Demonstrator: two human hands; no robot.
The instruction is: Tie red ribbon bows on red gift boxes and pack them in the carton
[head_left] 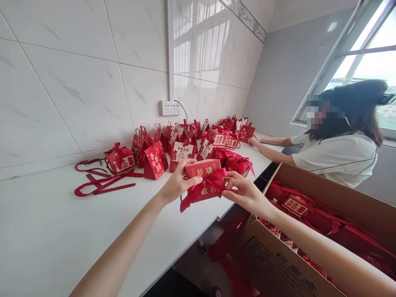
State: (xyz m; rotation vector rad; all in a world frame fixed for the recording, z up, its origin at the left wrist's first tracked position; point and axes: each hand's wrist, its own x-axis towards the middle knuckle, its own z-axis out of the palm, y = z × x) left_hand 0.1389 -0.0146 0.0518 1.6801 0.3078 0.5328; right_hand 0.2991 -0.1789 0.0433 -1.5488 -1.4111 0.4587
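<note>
Between my two hands, above the table's front edge, is a red gift box with gold characters and a red ribbon bow. My left hand is closed on its left side, the thumb pressed over the front. At the box's right side, my right hand pinches the end of the ribbon. Just behind stand several red gift boxes, among them a tent-shaped one and one with a white printed front. A bow-tied box sits to the left.
Loose red ribbons lie on the white table. An open cardboard box full of red gift boxes stands at the right. Beyond it a person reaches toward the boxes at the far end. A power strip is on the wall.
</note>
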